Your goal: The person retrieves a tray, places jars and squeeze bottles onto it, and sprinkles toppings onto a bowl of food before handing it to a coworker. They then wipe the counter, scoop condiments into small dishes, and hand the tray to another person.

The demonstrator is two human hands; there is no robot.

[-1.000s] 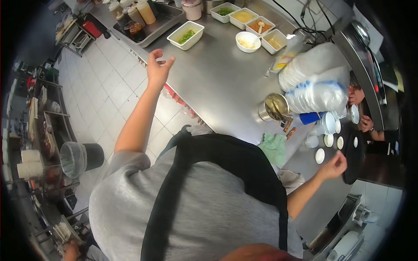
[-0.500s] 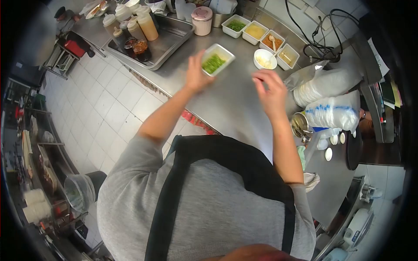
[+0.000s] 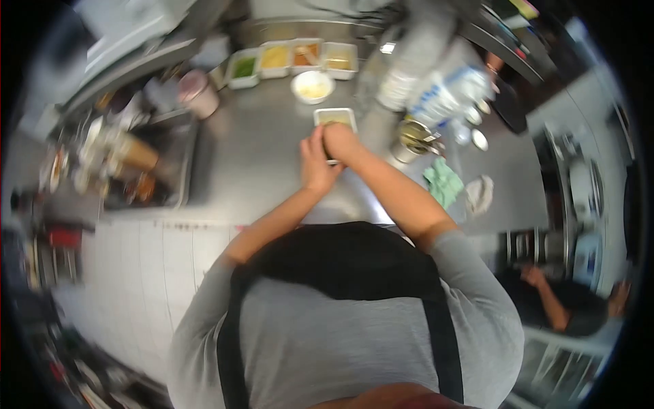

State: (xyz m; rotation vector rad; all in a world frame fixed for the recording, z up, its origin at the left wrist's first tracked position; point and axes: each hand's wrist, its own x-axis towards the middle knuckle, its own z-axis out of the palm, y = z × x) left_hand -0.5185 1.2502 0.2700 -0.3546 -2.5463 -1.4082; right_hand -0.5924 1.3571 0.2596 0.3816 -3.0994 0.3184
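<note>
White rectangular tub (image 3: 335, 117) on the steel counter (image 3: 266, 157)
Left hand (image 3: 314, 162) and right hand (image 3: 340, 142) curl at its near end (grip unclear); it seems light and stiff, so take the 2 long rims.

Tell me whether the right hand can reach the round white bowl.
Probably yes. The right hand is at the rectangular white tub, and the round white bowl sits just beyond it on the steel counter with nothing between them.
</note>
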